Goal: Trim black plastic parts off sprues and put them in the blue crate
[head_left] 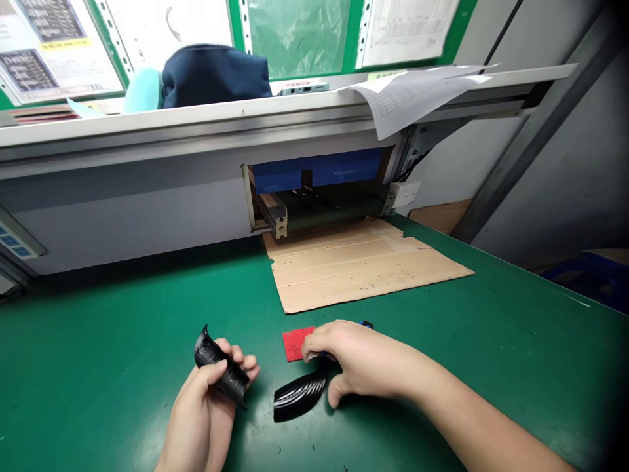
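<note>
My left grip (209, 394) is tight on a curved black piece (232, 380), maybe so it won't slip, and my right grip (352, 354) is by a ridged black piece (299, 397) on the green bench (147, 341), but I can't tell if that one holds anything

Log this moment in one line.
left hand: holds curved black part | right hand: near red pad, ribbed black part | cardboard: on table

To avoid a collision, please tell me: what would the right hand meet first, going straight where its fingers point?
Probably the flat red rectangular piece, which the right hand partly overlaps in view; whether they already touch is unclear.
</note>
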`<state>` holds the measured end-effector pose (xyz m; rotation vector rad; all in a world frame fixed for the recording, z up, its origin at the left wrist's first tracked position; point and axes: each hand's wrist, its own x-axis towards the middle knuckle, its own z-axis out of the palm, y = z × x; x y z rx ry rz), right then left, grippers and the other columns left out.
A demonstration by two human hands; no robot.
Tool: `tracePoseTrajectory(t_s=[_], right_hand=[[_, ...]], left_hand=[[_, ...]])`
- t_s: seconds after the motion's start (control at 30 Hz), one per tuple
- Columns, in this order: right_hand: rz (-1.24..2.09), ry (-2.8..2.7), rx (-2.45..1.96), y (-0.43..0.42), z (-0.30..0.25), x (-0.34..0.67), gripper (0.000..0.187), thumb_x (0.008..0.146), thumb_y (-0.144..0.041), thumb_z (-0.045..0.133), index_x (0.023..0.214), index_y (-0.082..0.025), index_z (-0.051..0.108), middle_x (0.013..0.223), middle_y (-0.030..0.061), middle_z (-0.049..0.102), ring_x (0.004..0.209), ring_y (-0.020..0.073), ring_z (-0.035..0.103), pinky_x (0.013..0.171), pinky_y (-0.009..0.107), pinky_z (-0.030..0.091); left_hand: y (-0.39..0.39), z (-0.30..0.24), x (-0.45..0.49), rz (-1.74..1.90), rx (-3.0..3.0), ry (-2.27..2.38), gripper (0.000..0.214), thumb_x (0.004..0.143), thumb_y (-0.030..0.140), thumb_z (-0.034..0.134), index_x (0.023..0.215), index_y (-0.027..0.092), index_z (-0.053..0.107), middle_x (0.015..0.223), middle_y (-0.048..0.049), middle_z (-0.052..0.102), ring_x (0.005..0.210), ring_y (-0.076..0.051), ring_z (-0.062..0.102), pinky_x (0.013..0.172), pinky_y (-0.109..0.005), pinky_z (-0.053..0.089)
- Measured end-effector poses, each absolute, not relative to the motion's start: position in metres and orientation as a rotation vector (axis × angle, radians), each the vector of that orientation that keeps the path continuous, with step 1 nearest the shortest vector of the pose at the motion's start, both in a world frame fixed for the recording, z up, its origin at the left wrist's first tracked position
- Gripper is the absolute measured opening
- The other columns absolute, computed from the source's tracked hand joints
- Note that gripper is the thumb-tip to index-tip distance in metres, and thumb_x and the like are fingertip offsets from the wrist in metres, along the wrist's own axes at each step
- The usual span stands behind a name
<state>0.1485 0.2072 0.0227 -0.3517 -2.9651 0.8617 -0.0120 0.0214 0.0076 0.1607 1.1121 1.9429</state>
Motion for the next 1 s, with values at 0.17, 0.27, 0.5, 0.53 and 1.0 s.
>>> tracePoseTrajectory(t_s=[0.17,0.27,0.5,0.53,1.0], right_hand=[[0.786,-2.961,-0.177,0.203,0.019,0.144,0.019,0.081,-0.003,0.070,0.082,-0.022,0.065,0.080,-0.0054,0.062,0.080,0.0145,0.058,0.073,0.024,0.036],[0.796,-2.845,-0.054,0.191,0.019,0.139,0.023,0.085,0.000,0.061,0.090,-0.022,0.064,0.087,-0.0052,0.063,0.083,0.0132,0.056,0.076,0.025,0.035],[0.738,-2.522,-0.220,0.164,0.011,0.132,0.018,0.090,-0.012,0.053,0.104,-0.022,0.058,0.093,0.0000,0.061,0.082,0.0182,0.051,0.073,0.031,0.031],[0.762,-2.477,-0.245,0.162,0.012,0.132,0.015,0.094,-0.019,0.053,0.108,-0.023,0.057,0.096,0.0008,0.060,0.084,0.0191,0.050,0.075,0.032,0.031],[0.600,-2.471,-0.231,0.147,0.006,0.126,0.073,0.093,-0.076,0.016,0.100,-0.018,0.060,0.086,0.0062,0.052,0.076,0.0222,0.041,0.069,0.032,0.027]], left_hand=[[0.023,-0.008,-0.016,1.551,0.553,1.527,0.019,0.082,0.033,0.062,0.092,0.018,0.059,0.076,-0.0007,0.057,0.064,-0.014,0.049,0.063,-0.025,0.042],[0.024,-0.012,-0.012,1.319,0.908,1.584,0.032,0.080,0.042,0.067,0.101,0.018,0.061,0.090,-0.0031,0.061,0.081,-0.017,0.053,0.074,-0.025,0.042],[0.023,-0.010,-0.003,1.198,0.976,1.380,0.051,0.061,0.056,0.080,0.087,0.015,0.065,0.079,-0.0033,0.063,0.069,-0.017,0.053,0.060,-0.023,0.040],[0.022,-0.009,-0.003,1.270,0.943,1.394,0.050,0.064,0.054,0.079,0.092,0.016,0.065,0.086,-0.0052,0.065,0.076,-0.019,0.057,0.066,-0.025,0.043],[0.016,0.003,0.010,1.975,0.332,1.159,0.068,0.054,0.031,0.091,0.112,0.017,0.058,0.103,-0.0130,0.069,0.098,-0.026,0.064,0.084,-0.031,0.051]])
